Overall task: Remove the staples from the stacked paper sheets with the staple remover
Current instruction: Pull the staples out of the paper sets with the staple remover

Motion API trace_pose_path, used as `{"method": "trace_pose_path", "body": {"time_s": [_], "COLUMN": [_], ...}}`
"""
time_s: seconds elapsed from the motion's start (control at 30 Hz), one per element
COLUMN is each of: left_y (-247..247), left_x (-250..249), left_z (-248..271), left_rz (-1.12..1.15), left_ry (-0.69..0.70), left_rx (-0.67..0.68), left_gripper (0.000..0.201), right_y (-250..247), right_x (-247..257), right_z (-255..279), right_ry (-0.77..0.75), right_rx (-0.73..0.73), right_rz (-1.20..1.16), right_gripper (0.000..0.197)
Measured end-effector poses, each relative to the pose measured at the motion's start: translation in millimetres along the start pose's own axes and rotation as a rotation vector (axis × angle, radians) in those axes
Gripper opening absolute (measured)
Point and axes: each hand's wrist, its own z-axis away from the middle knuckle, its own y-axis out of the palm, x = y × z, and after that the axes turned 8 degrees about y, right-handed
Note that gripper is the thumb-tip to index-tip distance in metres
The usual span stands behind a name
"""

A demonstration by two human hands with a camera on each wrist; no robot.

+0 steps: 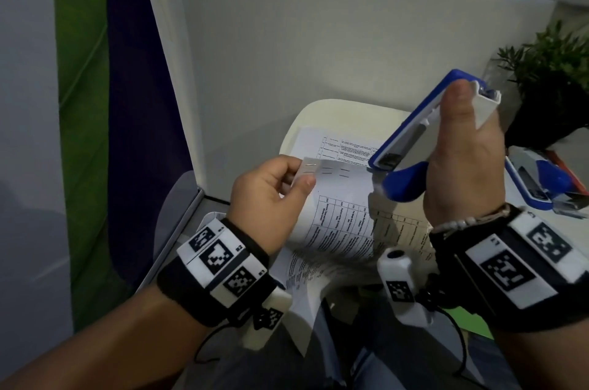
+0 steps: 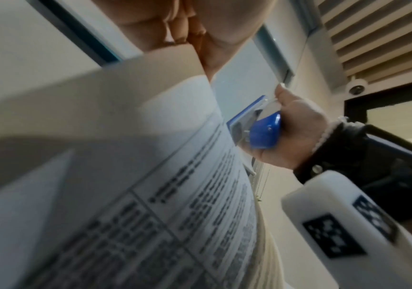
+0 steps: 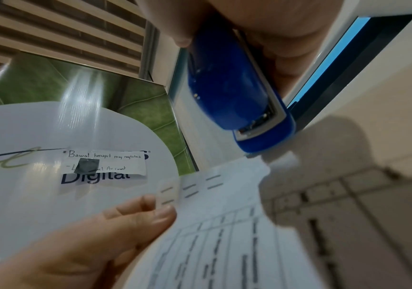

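Aloft, the paper sheets [image 1: 338, 214] are pinched at the stapled corner by the left hand [image 1: 271, 198] — the staple remover [image 1: 411, 134], gripped in the right hand [image 1: 462, 173], is held just beside their edge.

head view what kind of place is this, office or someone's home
Probably an office workstation: a white partition panel at the back, a stapler and a potted plant at the right, and printed forms.

White counter [image 1: 580, 141] at far right, only partly in view. Resting on it: 1 leafy green plant [image 1: 554, 71] in a dark pot, and nearer, 1 blue-and-grey stapler [image 1: 538, 181] lying just beside a flat orange-red item [image 1: 569, 171], too cropped to identify.
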Motion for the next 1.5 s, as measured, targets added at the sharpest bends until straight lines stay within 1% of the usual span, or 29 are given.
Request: {"method": "trace_pose_path", "body": {"time_s": [0.07, 0.1, 0.2, 0.3, 0.43, 0.6, 0.7, 0.87, 0.9, 0.97, 1.0, 1.07, 1.1, 1.17, 1.23, 1.27, 1.3, 1.37, 1.43, 1.5], "left_y": [-1, -2, -2, -2, -4, -8, -9, -5, -5, -4, -4, -4, -4, -9, -20, -27, -33, -37, -32, -22], "left_x": [-5, -7, -13, -17, -26, -31, -32, -32, -31, -26, -22, -14, -9, -1, 11, 17, 23, 30, 28, 21], "left_z": [3, 5, 6, 6, 6, 4, 3, 5, 5, 4, 3, -1, -4, -15, -29, -36, -41, -45, -43, -36], "left_rz": [-0.077, -0.111, -0.179, -0.198, -0.19, -0.211, -0.22, -0.204, -0.198, -0.18, -0.168, -0.126, -0.119, -0.133, -0.14, -0.124, -0.101, -0.077, -0.057, -0.07], "left_ry": [0.106, 0.164, 0.27, 0.304, 0.327, 0.392, 0.417, 0.414, 0.406, 0.349, 0.293, 0.138, 0.056, -0.096, -0.223, -0.276, -0.317, -0.351, -0.342, -0.294], "left_rx": [0.006, 0.015, 0.017, -0.001, 0.006, 0.027, 0.033, 0.05, 0.052, 0.047, 0.033, -0.016, -0.049, -0.15, -0.305, -0.387, -0.451, -0.523, -0.532, -0.462], "left_gripper": [0.008, 0.007, 0.01, 0.007, 0.009, 0.009, 0.007, 0.006, 0.006, 0.006, 0.006, 0.006, 0.007, 0.008, 0.013, 0.015, 0.015, 0.013, 0.015, 0.018], "right_y": [5, 7, 14, 20, 24, 26, 26, 26, 26, 27, 28, 26, 24, 17, 10, 8, 6, 5, 7, 8], "right_x": [4, 5, 10, 13, 14, 15, 16, 12, 11, 9, 9, 8, 9, 12, 13, 12, 10, 5, -4, -21], "right_z": [-4, -5, -6, -5, -5, -5, -7, -11, -11, -10, -9, -9, -10, -13, -16, -17, -17, -14, -13, -13], "right_ry": [-0.008, -0.008, -0.016, -0.058, -0.093, -0.133, -0.123, -0.101, -0.097, -0.072, -0.053, -0.038, -0.056, -0.113, -0.122, -0.127, -0.138, -0.159, -0.141, -0.082], "right_rx": [0.003, 0.011, 0.057, 0.1, 0.093, 0.113, 0.136, 0.135, 0.138, 0.165, 0.186, 0.21, 0.195, 0.108, 0.026, 0.007, -0.004, 0.024, 0.092, 0.146], "right_rz": [0.014, 0.015, 0.029, 0.079, 0.064, 0.028, 0.014, -0.02, -0.026, -0.063, -0.083, -0.141, -0.173, -0.214, -0.202, -0.178, -0.152, -0.071, 0.046, 0.166], "right_gripper": [0.03, 0.03, 0.029, 0.033, 0.043, 0.041, 0.041, 0.04, 0.041, 0.048, 0.054, 0.068, 0.073, 0.078, 0.086, 0.086, 0.083, 0.071, 0.06, 0.05]}}
